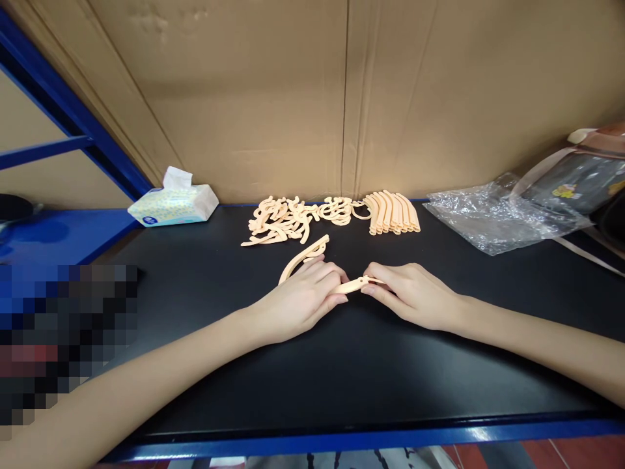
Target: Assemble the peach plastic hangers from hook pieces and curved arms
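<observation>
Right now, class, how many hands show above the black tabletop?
2: the left hand, mid-table, holds a beige piece; the right hand, beside it, pinches a slim part at that piece's end. No others show.

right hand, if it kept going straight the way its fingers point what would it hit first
Past the beige piece at its fingertips, the right hand would probably meet the left hand, though exact depth is unclear from one view.
</observation>
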The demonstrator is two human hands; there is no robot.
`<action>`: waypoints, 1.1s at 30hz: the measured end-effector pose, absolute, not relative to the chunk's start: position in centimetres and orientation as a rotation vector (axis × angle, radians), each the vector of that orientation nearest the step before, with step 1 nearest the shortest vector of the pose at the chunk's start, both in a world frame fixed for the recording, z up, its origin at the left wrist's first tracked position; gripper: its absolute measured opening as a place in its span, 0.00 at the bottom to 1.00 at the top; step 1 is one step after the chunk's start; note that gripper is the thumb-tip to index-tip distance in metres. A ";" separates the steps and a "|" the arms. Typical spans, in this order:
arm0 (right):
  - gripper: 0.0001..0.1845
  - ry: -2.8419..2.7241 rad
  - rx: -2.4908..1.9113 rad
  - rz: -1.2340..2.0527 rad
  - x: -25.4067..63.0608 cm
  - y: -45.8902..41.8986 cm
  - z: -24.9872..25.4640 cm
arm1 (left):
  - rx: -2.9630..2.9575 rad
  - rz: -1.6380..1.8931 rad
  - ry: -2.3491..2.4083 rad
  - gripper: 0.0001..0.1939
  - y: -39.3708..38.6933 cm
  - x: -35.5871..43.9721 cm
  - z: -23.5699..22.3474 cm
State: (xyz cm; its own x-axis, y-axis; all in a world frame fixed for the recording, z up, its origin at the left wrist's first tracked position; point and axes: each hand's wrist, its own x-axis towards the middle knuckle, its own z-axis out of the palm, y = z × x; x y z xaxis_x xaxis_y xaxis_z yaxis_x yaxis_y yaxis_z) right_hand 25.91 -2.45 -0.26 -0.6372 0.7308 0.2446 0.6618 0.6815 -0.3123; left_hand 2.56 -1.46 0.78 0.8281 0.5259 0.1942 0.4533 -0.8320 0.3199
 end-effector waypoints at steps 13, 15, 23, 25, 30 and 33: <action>0.16 -2.461 -1.127 0.588 25.9 -2.1 0.2 | 2.806 0.419 0.757 0.10 -1.4 2.7 0.8; 0.16 -2.458 -1.132 0.643 25.9 -2.0 0.4 | 2.813 0.421 0.751 0.10 -1.4 2.7 0.8; 0.16 -2.501 -1.096 0.598 26.0 -2.1 0.5 | 2.811 0.401 0.755 0.10 -1.5 2.7 0.9; 0.16 -2.524 -1.092 0.574 26.0 -2.1 0.3 | 2.812 0.398 0.757 0.10 -1.5 2.7 0.9; 0.16 -2.613 -1.076 0.437 25.9 -2.1 0.1 | 2.826 0.375 0.765 0.10 -1.6 2.8 0.8; 0.18 -2.660 -1.068 0.334 25.9 -2.2 -0.1 | 2.845 0.377 0.758 0.11 -1.5 2.8 0.7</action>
